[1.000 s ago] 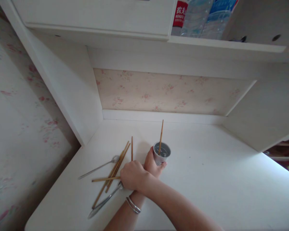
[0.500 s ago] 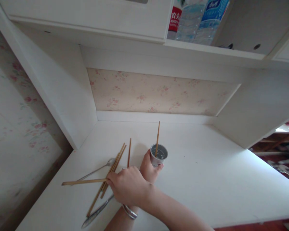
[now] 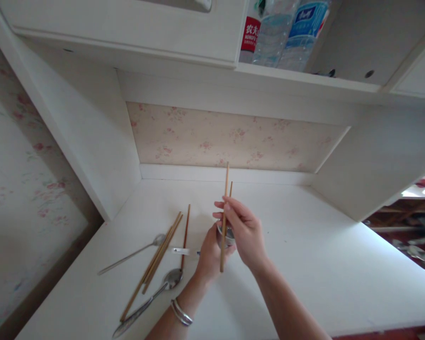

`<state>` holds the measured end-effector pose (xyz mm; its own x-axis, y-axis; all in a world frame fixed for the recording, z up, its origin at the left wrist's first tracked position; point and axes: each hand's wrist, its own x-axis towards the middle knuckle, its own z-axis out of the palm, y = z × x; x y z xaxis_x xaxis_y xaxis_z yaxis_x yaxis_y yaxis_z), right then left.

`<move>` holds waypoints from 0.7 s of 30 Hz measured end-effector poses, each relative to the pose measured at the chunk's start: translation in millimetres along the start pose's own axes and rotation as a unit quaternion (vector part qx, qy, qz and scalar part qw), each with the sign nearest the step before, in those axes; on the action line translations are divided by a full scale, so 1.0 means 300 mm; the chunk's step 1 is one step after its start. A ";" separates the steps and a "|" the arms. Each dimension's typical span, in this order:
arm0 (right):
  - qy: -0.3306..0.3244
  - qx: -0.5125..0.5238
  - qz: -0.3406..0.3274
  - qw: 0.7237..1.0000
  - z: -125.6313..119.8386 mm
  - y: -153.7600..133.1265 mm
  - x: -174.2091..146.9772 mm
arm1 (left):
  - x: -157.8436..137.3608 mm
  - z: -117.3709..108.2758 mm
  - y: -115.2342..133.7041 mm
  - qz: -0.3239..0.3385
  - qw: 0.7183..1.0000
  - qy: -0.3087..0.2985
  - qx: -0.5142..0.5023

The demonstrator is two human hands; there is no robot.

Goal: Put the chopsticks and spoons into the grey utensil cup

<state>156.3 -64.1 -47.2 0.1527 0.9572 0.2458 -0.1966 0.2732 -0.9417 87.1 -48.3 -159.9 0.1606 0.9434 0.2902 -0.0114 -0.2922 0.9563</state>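
My left hand (image 3: 209, 252) is closed around a small grey metal utensil holder (image 3: 229, 234) with holes in its base, standing on the white tabletop. One chopstick (image 3: 231, 189) stands inside it, partly hidden by my fingers. My right hand (image 3: 246, 231) pinches another wooden chopstick (image 3: 223, 245) upright in front of the holder's mouth, its lower end outside the rim. Left of my hands lie several loose chopsticks (image 3: 163, 248), a reddish-brown chopstick (image 3: 186, 231), a thin long-handled spoon (image 3: 134, 257) and a larger metal spoon (image 3: 145, 304). A small white-handled piece (image 3: 180, 251) lies beside my left hand.
White side panels rise left (image 3: 67, 123) and right (image 3: 382, 146) of the tabletop (image 3: 304, 264). Above it hangs a cabinet (image 3: 127, 33), with plastic bottles (image 3: 276, 33) on its open shelf.
My right hand has swung from the chopstick pile on the left, over my left arm, to the holder, carrying one chopstick that has turned from level to upright.
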 end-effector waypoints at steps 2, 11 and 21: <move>0.061 0.009 -0.042 0.997 -0.059 0.010 0.044 | -0.005 -0.002 0.001 0.005 1.000 -0.002 0.014; 0.157 0.000 -0.019 0.987 -0.234 0.134 0.163 | -0.011 0.007 -0.019 -0.033 0.998 0.018 0.048; 0.115 -0.106 0.054 0.986 -0.245 0.242 0.153 | -0.007 0.014 -0.029 -0.059 0.997 0.019 0.042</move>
<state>220.3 -7.4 -121.1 0.3626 0.9259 0.1062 -0.0208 0.1220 -0.9923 91.1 -48.3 -168.8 0.1184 0.9770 0.1776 0.0889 -0.1886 0.9780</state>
